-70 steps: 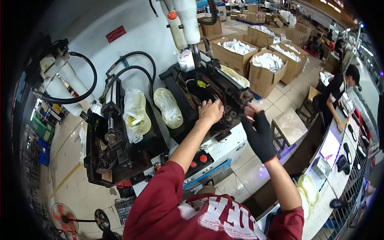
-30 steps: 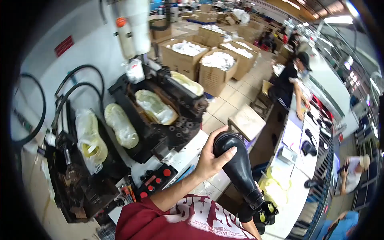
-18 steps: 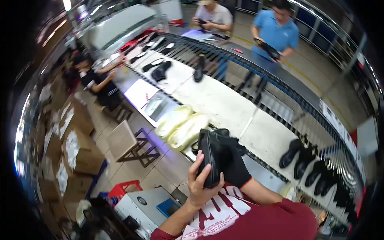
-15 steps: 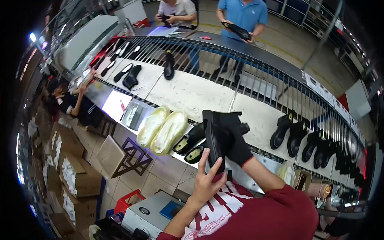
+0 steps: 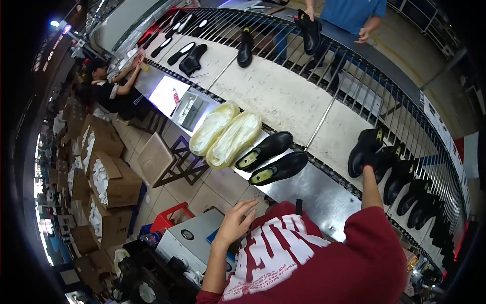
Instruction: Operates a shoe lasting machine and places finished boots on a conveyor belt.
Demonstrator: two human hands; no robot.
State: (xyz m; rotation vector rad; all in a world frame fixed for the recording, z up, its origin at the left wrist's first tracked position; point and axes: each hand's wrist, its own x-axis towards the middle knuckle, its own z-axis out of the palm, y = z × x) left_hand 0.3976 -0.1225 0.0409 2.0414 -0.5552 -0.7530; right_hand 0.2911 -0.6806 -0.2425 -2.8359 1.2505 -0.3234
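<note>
My left hand (image 5: 234, 224) is bare and empty above the metal ledge's front side, its fingers loosely stretched. My right arm reaches to the conveyor at the right. There my right hand (image 5: 368, 161), in a black glove with a red cuff, is at the first black boot (image 5: 360, 148) of a row. Glove and boots merge in black, so its fingers are hidden. A pair of black shoes (image 5: 280, 168) with yellowish insoles lies on the metal ledge in front of me. Left of them are two pale yellow, shoe-shaped bundles (image 5: 234, 139) with white tops.
The conveyor (image 5: 283, 104) carries more black boots and soles at its far left. Across it, a person in blue (image 5: 349, 15) holds a black boot (image 5: 310, 34) by its top. Another person (image 5: 109, 83) sits at the left. A folding stool (image 5: 156, 158) and open cartons (image 5: 114, 177) stand below.
My gloved right hand has moved right to the boot row. My left hand has let go of the black boot and drawn back. The person in blue has lowered a boot toward the conveyor.
</note>
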